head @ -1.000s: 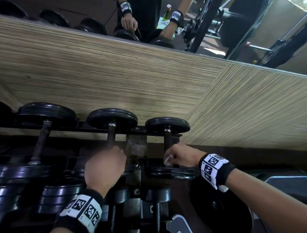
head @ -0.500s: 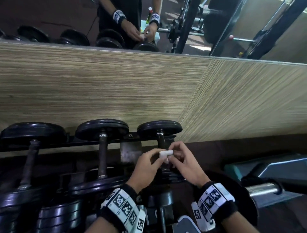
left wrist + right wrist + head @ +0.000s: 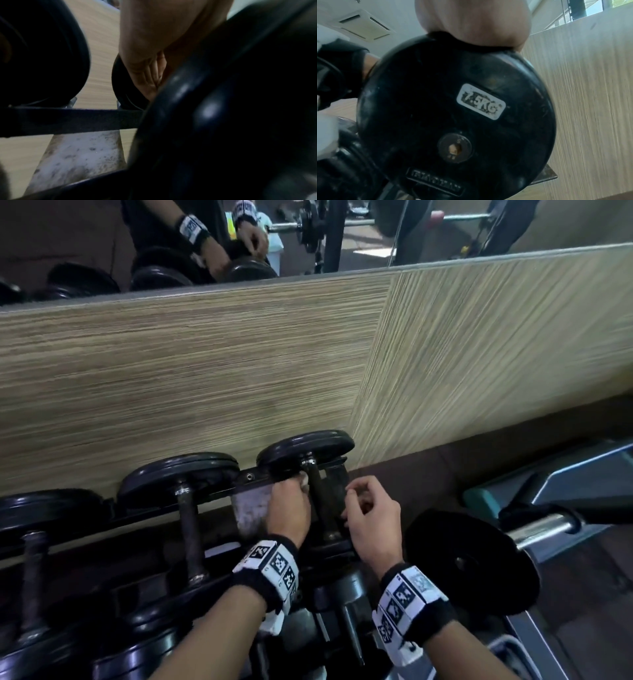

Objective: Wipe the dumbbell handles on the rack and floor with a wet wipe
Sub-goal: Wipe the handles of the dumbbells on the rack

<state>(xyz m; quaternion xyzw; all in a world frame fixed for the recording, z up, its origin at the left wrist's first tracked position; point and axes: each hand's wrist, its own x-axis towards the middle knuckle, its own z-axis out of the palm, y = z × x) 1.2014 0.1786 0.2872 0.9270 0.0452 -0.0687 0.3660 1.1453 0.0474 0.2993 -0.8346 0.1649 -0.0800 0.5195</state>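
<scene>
Wet wipe [image 3: 303, 479] on handle [image 3: 322, 501], upper end

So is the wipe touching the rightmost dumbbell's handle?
Touching: in the head view the left hand presses the wet wipe against the handle, no gap.

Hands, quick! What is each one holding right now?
Left hand: holds the wet wipe against the dumbbell handle.
Right hand: loosely curled, holding nothing visible.
</scene>
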